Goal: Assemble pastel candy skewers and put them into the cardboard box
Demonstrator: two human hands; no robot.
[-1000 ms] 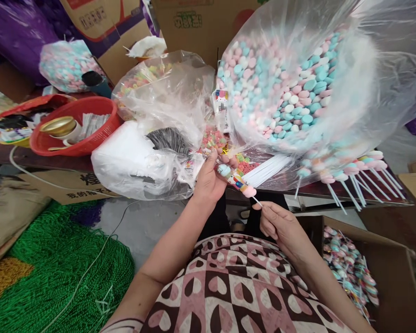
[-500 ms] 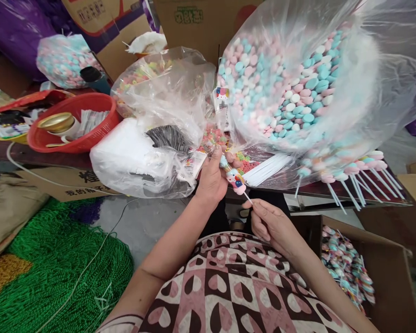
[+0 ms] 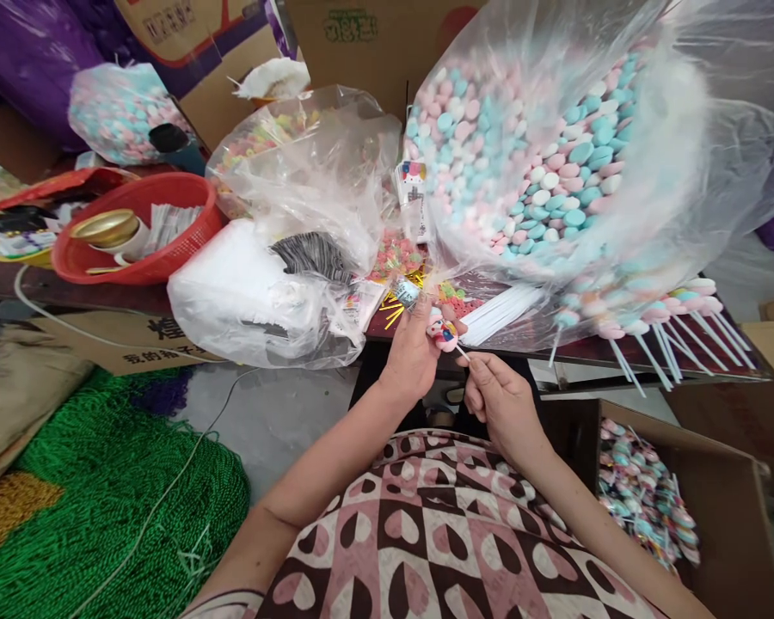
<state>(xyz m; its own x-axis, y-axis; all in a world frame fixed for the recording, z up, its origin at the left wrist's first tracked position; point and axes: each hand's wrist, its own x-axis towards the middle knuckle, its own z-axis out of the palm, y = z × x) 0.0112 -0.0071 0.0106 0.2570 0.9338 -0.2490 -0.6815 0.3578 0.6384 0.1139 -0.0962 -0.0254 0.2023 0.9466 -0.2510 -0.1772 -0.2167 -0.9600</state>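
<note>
My left hand is closed around the top of a wrapped candy stick with pink and blue sweets and a cartoon wrapper. My right hand pinches the white stick at its lower end, just below the left hand. Both hands are above my lap, at the front edge of the dark table. Gold twist ties lie on the table right behind my left hand.
A huge clear bag of pink, blue and white candies leans at the back right, with finished sticks beneath it. A red basket sits left, white bags in the middle. A cardboard box of wrapped candy sticks stands lower right; green cord is piled lower left.
Both hands have drawn nearer to each other and toward my body. The candy stick now sits lower and more upright, with my right hand closer beneath the sweets.
</note>
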